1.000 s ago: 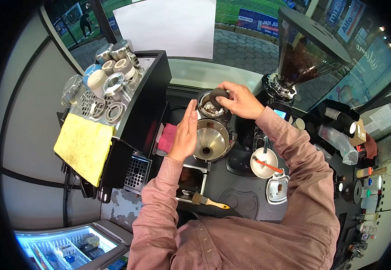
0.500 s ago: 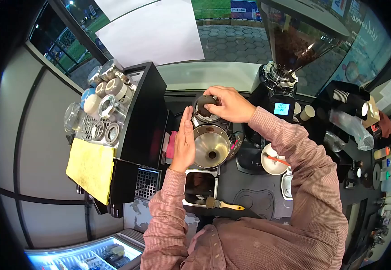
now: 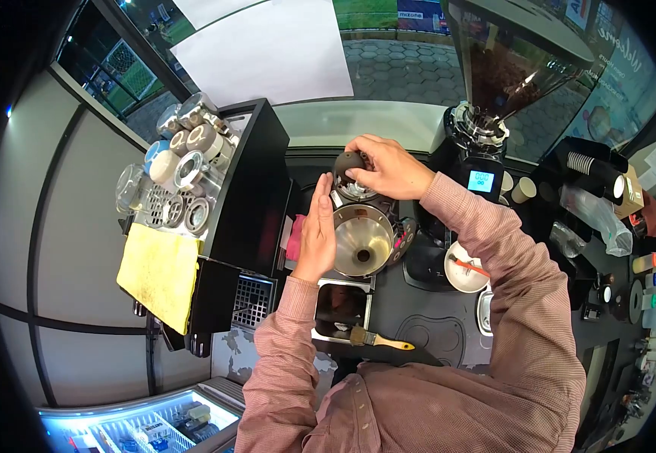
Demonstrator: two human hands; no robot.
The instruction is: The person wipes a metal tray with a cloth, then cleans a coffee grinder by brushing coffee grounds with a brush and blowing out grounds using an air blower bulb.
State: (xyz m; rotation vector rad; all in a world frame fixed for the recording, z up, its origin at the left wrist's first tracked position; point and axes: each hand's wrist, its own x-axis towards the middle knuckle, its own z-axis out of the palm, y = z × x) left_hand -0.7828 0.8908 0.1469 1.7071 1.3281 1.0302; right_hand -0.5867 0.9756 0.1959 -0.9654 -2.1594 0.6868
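Observation:
A dark, round-topped bulb-like piece [image 3: 349, 164] sits at the top of a metal-and-clear collar [image 3: 358, 192]. My right hand [image 3: 390, 167] has its thumb and fingers closed round the bulb from the right. My left hand [image 3: 317, 232] is held flat with its fingers stretched out, beside the collar and the left rim of a metal funnel [image 3: 363, 235]. It grips nothing. The funnel is wide, with a dark hole at its bottom, and stands in front of the collar. What lies under my right fingers is hidden.
An espresso machine [image 3: 245, 181] with cups and a yellow cloth [image 3: 160, 273] stands left. A large grinder [image 3: 486, 128] is at the back right. Nearer lie a metal bin [image 3: 344, 291], a brush [image 3: 379, 339] and a white bowl [image 3: 460, 279].
The view has shifted slightly. The bulb now shows more above the collar and leans a little left in my right hand. My left hand stays flat beside the funnel.

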